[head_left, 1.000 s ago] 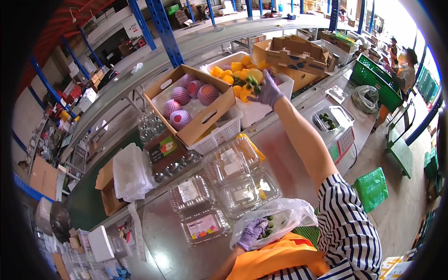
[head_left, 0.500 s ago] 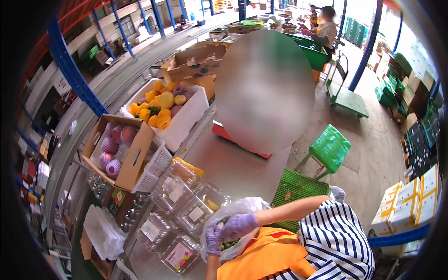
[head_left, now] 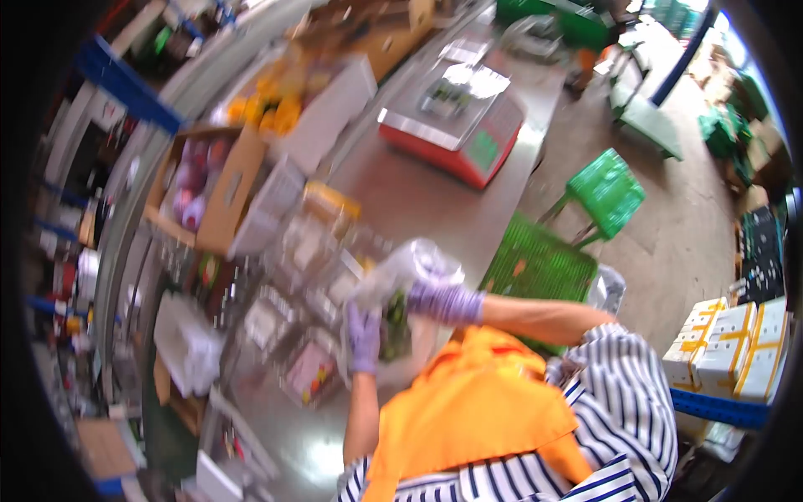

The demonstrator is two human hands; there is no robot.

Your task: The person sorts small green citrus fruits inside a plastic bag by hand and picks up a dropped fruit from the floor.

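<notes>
A clear plastic bag lies spread on the metal table with small green produce inside. At its left side is my left hand in a purple glove, fingers pointing up and closed on the plastic. My right hand, gloved the same way, grips the bag's right side. Motion blur smears the fingertips. Clear clamshell boxes stand just left of the bag, one with a white label and another with a pink label.
Farther up the table is a red scale with a small pack on it. A carton of netted fruit and a white box of yellow fruit line the left. Right are a green crate, green stool and trolley.
The view has tilted down and shifted, bringing the scale into sight. My hands, together over the bag before, are now apart on its two sides, showing more of the green produce.
</notes>
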